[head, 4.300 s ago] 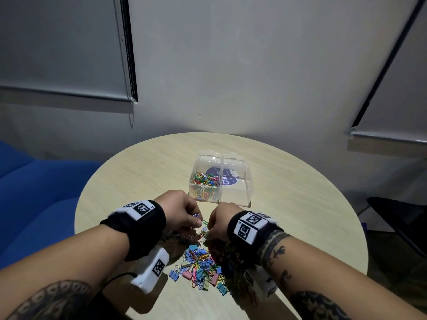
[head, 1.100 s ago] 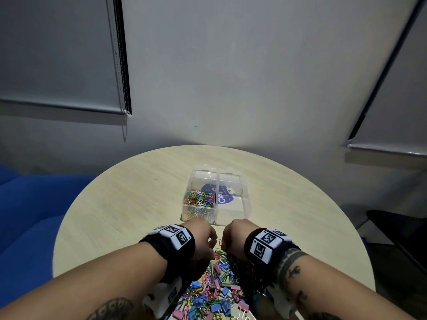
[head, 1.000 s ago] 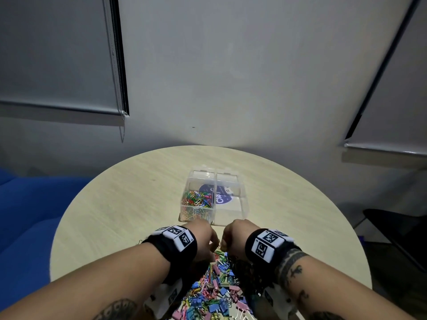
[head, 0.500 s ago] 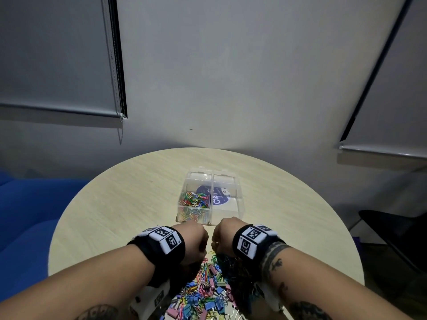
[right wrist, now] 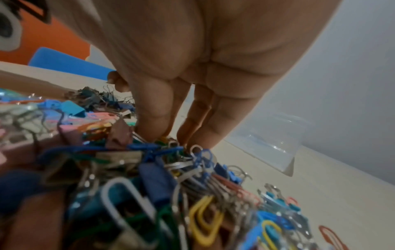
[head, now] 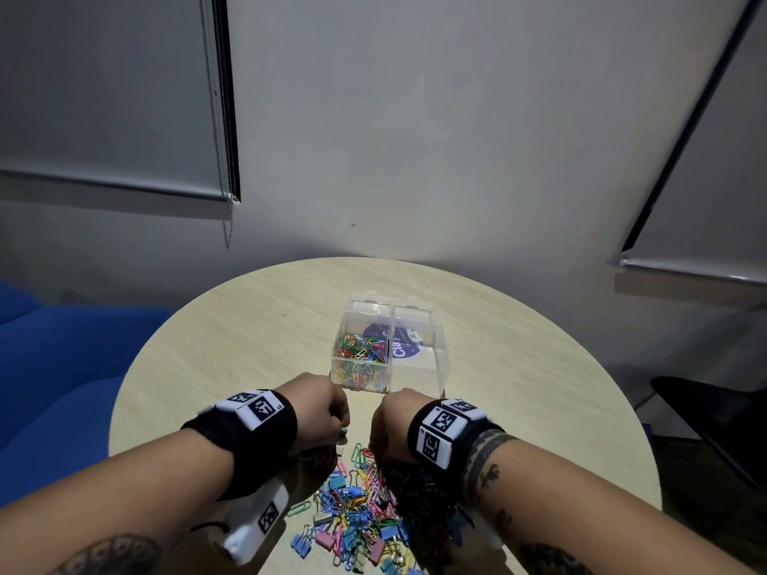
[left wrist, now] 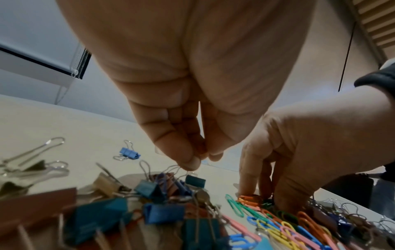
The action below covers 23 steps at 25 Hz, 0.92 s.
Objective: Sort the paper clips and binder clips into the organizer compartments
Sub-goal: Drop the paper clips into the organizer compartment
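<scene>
- Partly done, by the look of it: clear organizer (head: 392, 354) at the centre of the round surface (head: 232, 346), with a heap of coloured paper clips (head: 362, 354) already in its left compartment.
- Right compartment (head: 417, 359) apparently bare of clips, only a dark round label showing through the plastic; no binder clip seen in the organizer.
- Plenty left: big mixed pile (head: 357, 516) of paper clips and binder clips spread on the near part of the surface, between the two wrists and well short of the organizer.
- Left hand (head: 321, 412) poised over the left edge of the pile, fingers (left wrist: 171, 148) bunched together with the thumb, tips pressed at the thin wire handles of a cluster of blue binder clips (left wrist: 164, 186); a pinch on the wire likely, though too fine and blurred to call for certain.
- Right hand (head: 392, 421) down on the far right edge of the pile, fingers (right wrist: 149, 121) pointing straight down and close together, tips touching the tangle of clips; whether anything is actually pinched cannot be told.
- One blue binder clip (left wrist: 128, 153) lying alone on the surface, apart from the pile, also unsorted.
- Judged overall: paper-clip side begun, binder-clip side not yet started, most of the sorting ahead.
</scene>
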Each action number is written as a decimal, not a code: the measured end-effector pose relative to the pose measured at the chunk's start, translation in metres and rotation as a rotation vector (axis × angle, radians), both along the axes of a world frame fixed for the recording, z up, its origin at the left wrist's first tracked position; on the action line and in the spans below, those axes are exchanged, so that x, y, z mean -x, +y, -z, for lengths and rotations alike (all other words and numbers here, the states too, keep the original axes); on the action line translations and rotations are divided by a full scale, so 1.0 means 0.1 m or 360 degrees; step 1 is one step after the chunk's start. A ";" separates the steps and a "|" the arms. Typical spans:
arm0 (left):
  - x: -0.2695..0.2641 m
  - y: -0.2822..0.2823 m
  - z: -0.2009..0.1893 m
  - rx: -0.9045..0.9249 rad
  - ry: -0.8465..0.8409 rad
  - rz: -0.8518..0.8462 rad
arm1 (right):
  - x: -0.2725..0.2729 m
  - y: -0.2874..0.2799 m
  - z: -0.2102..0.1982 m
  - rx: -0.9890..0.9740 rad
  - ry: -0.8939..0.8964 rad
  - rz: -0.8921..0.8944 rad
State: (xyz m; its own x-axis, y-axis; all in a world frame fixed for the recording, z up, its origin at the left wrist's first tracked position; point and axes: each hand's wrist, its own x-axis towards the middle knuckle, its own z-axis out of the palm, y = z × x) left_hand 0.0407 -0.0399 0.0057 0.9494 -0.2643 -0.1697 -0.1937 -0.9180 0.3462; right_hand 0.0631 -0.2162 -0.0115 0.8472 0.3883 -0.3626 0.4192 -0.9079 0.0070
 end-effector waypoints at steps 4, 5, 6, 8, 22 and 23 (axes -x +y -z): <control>0.10 0.03 -0.02 0.0056 -0.0029 -0.0073 | 0.04 0.06 -0.01 -0.0006 -0.0054 0.0019; 0.11 0.01 -0.02 0.0065 -0.0022 -0.0072 | 0.05 0.07 -0.02 -0.0003 -0.0058 -0.0002; 0.12 0.01 -0.02 0.0079 -0.0005 -0.0067 | 0.06 0.08 -0.05 -0.0020 -0.0051 -0.0016; 0.14 -0.03 -0.03 0.0129 0.0040 -0.0056 | 0.07 0.05 -0.10 -0.0141 -0.0019 0.0014; 0.12 -0.33 0.07 -0.0311 -0.0002 0.0331 | 0.12 -0.37 -0.39 -0.0531 0.0066 0.0455; 0.12 -0.34 0.07 -0.0314 -0.0006 0.0333 | 0.13 -0.39 -0.38 -0.0505 0.0042 0.0436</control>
